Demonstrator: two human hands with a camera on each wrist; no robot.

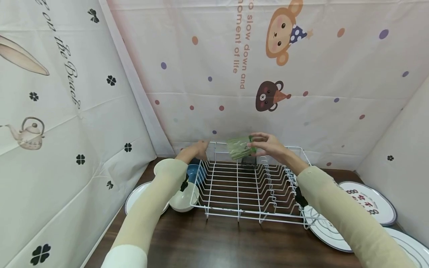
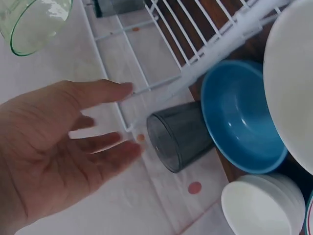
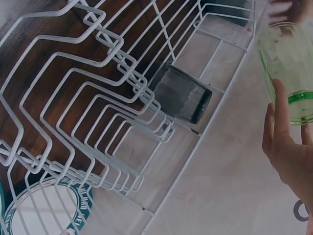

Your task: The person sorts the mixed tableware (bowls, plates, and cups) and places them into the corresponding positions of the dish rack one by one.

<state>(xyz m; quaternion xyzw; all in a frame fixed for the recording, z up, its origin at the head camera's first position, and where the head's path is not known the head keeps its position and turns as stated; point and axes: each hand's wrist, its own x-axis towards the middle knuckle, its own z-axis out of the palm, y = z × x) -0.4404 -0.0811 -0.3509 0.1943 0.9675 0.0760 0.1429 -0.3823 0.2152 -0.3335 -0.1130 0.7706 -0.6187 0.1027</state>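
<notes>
In my right hand (image 1: 267, 146) I grip a clear green drinking glass (image 1: 238, 148) by its base end, tipped on its side above the back of the white wire dish rack (image 1: 222, 213). Below it, a dark grey glass (image 3: 180, 93) stands inside the rack at the back. My left hand (image 2: 68, 152) is at the rack's back left corner with fingers apart and nothing in them. Close to those fingertips, outside the rack, is a second dark grey glass (image 2: 181, 134). Beside that glass sits a blue bowl (image 2: 242, 117).
White bowls (image 1: 183, 198) and a plate (image 1: 135, 195) crowd the rack's left side. Plates with printed rims (image 1: 385, 212) lie on the right, one partly under the rack. Printed cloth walls (image 1: 201, 67) enclose the dark wooden table (image 1: 214, 245) at the back and sides.
</notes>
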